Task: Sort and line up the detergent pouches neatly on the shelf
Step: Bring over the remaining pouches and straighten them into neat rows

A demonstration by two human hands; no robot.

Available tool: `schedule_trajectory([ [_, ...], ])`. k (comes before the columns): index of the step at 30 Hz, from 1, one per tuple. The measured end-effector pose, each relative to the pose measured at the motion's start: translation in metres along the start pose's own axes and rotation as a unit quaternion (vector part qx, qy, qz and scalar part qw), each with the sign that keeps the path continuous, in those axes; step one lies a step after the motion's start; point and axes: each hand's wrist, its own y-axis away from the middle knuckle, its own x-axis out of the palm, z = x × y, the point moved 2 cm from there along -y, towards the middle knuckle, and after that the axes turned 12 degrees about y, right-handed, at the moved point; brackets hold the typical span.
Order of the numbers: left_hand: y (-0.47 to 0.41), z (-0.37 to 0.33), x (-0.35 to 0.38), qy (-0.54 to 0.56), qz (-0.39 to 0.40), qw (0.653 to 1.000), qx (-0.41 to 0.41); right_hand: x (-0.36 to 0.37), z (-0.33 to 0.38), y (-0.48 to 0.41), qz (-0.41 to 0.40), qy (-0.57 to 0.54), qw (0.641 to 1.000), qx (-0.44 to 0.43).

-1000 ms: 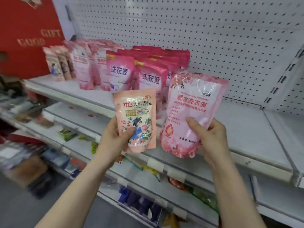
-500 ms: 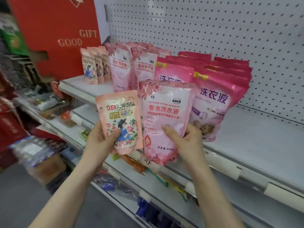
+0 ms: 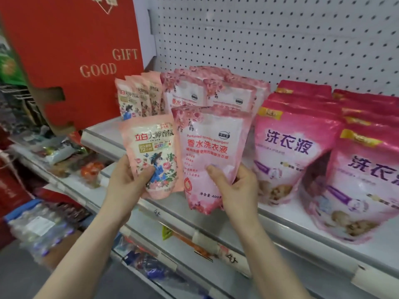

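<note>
Store aisle: white pegboard (image 3: 280, 35) back panel above a white shelf (image 3: 287, 214). A red gift box (image 3: 82, 50) lettered GOOD GIFT sits tilted at the shelf's left end. On the shelf, left to right: small peach pouches (image 3: 133, 98) at the back left, upright, filed one behind another; then pale pink pouches (image 3: 216, 91) with rose print, upright; then magenta pouches (image 3: 287, 152) in 2 front-to-back files, reaching near the front edge on the right. Both hands are raised in front of the shelf. Left hand (image 3: 127, 186): grip pinching 1 peach pouch (image 3: 151, 152), thumb across the lower front, fingers behind, pouch upright, label toward the camera. Right hand (image 3: 237, 190): grip pinching 1 pale pink pouch (image 3: 207, 147), thumb pressed on the front, fingers round its right edge, pouch upright. The 2 held pouches sit side by side; edges touching or overlapping, can't tell which. The held pink one is directly in front of its matching row, the held peach one just right of and in front of its row. Lower shelves (image 3: 64, 156) carry blurred goods.
</note>
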Motion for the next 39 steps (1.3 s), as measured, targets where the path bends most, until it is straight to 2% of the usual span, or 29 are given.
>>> schedule_trajectory([
  [6,-0.063,0.007,-0.001,0.002,0.081,0.997,-0.009,0.02,0.004,-0.028,-0.141,0.029,0.99,0.003],
  [12,-0.114,0.005,-0.014,0.012,0.172,0.985,0.001,0.038,0.017,-0.055,-0.292,0.109,0.95,-0.004],
  [16,-0.13,0.011,-0.022,0.031,0.19,0.981,-0.008,0.054,0.005,-0.054,-0.299,0.141,0.943,0.044],
  [19,-0.132,0.017,-0.023,0.062,0.21,0.975,-0.046,0.061,0.005,-0.049,-0.307,0.154,0.937,0.068],
  [22,-0.13,0.017,-0.022,0.075,0.221,0.971,-0.054,0.06,0.029,-0.045,-0.316,0.234,0.919,0.024],
  [24,-0.129,0.017,-0.021,0.076,0.221,0.971,-0.055,0.059,0.06,-0.048,-0.321,0.352,0.877,-0.059],
  [26,-0.129,0.015,-0.02,0.071,0.227,0.97,-0.06,0.057,0.093,-0.06,-0.311,0.476,0.811,-0.141],
  [27,-0.13,0.014,-0.019,0.068,0.228,0.969,-0.063,0.055,0.106,-0.072,-0.281,0.554,0.77,-0.147],
  [29,-0.131,0.015,-0.02,0.066,0.231,0.969,-0.063,0.049,0.121,-0.098,-0.174,0.695,0.691,-0.096],
  [30,-0.131,0.014,-0.02,0.066,0.232,0.969,-0.061,0.048,0.125,-0.11,-0.129,0.725,0.674,-0.055],
  [32,-0.131,0.013,-0.02,0.065,0.231,0.969,-0.059,0.046,0.13,-0.128,-0.082,0.738,0.67,-0.004],
  [35,-0.131,0.014,-0.022,0.066,0.235,0.968,-0.058,0.043,0.136,-0.144,-0.063,0.765,0.64,-0.03],
  [39,-0.135,0.015,-0.023,0.052,0.246,0.966,-0.054,0.038,0.127,-0.147,-0.059,0.759,0.647,-0.034],
])
